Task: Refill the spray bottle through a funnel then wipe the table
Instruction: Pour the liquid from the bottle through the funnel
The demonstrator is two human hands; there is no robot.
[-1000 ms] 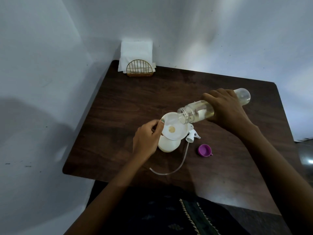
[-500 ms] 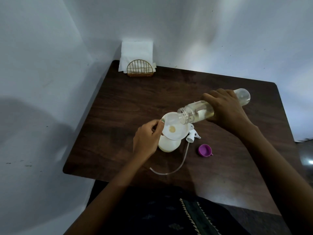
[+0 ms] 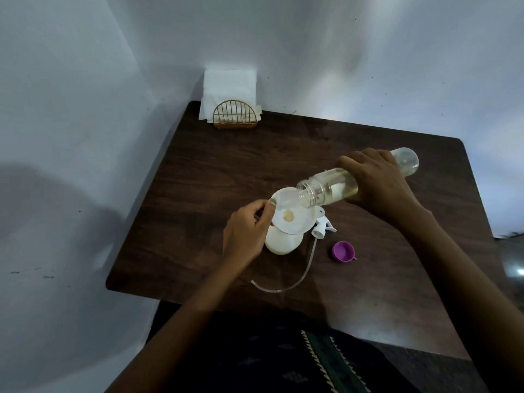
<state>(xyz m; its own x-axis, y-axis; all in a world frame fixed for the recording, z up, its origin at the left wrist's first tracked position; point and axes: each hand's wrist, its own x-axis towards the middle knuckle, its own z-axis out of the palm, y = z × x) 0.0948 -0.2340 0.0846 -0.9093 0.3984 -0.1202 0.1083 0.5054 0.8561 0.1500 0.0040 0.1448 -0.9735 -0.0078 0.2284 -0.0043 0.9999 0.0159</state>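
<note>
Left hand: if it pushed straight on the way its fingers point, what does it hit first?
The left hand already pinches the funnel rim; going on up-right it would likely meet the clear bottle mouth held over the funnel, though depth is unclear.

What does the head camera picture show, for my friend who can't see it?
A right hand tips a clear bottle over a white funnel that the left hand pinches steady on a white spray bottle. Its spray head and a purple cap lie nearby on the brown table.
</note>
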